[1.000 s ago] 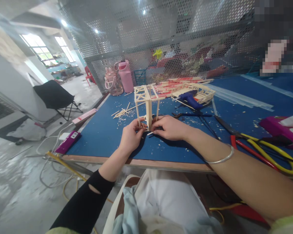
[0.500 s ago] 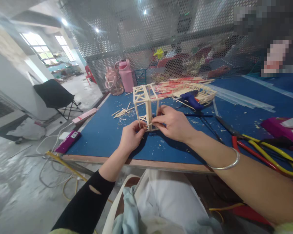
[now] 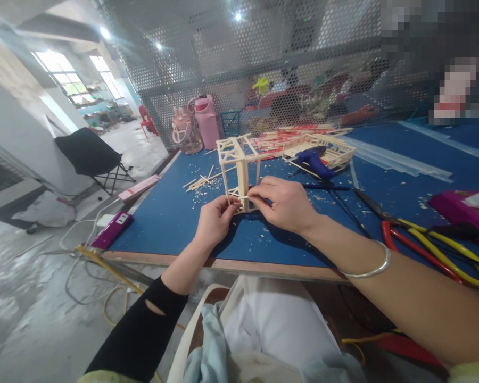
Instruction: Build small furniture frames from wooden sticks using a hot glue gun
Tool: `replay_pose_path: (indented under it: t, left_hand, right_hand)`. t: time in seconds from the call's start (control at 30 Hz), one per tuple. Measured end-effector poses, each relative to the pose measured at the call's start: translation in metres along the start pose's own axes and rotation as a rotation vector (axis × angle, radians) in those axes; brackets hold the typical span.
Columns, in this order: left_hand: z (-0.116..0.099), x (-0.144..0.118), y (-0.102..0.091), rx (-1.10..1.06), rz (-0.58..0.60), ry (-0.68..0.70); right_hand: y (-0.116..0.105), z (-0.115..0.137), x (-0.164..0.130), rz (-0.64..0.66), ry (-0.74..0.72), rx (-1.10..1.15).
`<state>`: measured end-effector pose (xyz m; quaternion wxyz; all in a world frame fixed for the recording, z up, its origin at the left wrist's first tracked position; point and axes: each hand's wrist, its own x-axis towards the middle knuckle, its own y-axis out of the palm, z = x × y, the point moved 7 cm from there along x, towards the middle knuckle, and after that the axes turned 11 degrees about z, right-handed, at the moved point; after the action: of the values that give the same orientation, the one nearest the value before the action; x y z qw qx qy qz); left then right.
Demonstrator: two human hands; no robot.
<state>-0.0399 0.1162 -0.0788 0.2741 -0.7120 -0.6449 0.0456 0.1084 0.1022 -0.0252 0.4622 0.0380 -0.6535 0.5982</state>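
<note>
Blue counter (image 3: 175, 218) is littered with wood bits; the stick frame (image 3: 239, 165) stands upright mid-counter, right in front of the person; a glue gun (image 3: 313, 159) lies behind it, scissors (image 3: 435, 244) off to the right. Left hand (image 3: 213, 221) pinches a lower post, right hand (image 3: 287, 205) nips a thin stick (image 3: 244, 197) against the frame's base, both grips closed tight. Frame looks featherlight, stiff but brittle at the glue joints; safest held low by the corner posts, not the skinny braces.
</note>
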Motion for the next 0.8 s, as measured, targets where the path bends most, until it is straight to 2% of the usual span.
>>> replay_pose_path:
  t: [0.33, 0.8]
  left_hand:
    - [0.0001, 0.0005, 0.0026, -0.066, 0.028, -0.005]
    - [-0.0021, 0.0001, 0.0009, -0.018, 0.011, 0.01]
  right_hand:
    - [0.0026, -0.0039, 0.0005, 0.03, 0.028, 0.03]
    - [0.005, -0.0043, 0.0012, 0.07, 0.043, 0.039]
